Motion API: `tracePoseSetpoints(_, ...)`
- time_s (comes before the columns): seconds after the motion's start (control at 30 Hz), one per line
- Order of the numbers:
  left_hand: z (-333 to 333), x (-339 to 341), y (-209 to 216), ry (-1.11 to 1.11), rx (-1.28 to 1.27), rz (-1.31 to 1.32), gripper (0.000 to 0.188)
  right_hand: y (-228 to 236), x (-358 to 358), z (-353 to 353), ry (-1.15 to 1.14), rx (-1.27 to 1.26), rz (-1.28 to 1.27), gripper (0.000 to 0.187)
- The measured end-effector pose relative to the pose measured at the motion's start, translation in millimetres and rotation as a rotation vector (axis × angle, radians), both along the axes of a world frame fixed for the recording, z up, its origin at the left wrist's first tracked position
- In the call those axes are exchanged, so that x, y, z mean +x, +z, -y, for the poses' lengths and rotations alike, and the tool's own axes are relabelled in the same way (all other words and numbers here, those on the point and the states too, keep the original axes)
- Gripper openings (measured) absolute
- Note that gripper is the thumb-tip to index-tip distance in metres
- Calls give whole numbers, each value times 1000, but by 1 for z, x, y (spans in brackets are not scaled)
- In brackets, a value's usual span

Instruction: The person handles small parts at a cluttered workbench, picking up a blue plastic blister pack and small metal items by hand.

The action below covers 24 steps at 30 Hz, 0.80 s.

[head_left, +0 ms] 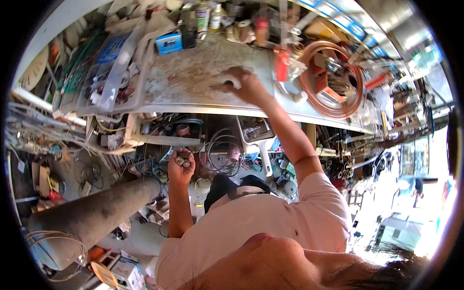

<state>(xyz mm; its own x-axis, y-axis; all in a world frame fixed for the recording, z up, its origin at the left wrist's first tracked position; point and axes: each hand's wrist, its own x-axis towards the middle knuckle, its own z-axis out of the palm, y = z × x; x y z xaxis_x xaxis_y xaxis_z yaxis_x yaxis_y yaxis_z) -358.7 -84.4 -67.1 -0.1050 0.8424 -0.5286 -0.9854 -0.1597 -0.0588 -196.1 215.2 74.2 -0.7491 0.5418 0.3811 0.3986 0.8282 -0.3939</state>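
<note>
Low in front of the bench, my left hand (181,167) is cupped palm up, its fingers curled round several small grey metal fittings (182,161). Above the worn bench top (188,94), my right hand (245,86) reaches forward with the arm stretched out. Motion smears its fingers. They curve with a gap between them, and a small dark spot shows there; whether it is a held thing I cannot make out. A coil of copper tubing (306,99) lies to the right of this hand, around an orange box (333,94).
At the left of the bench stands a clear plastic bin (141,79) of small parts. A blue box (169,43), bottles (202,19) and a red object (281,65) line the back. Beneath, a white handled tray (265,153) juts out. A large rusty cylinder (96,217) lies at left.
</note>
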Motion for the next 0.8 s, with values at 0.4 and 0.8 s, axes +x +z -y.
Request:
tracePoseSetpoints(0.4,-33,79,30,-197,103,5,21,-2,131,106,-202,-31,-199,38)
tracePoseSetpoints(0.8,-74,149,49,-321,124,-11,26,-235,420,250,-971,-785,150,43)
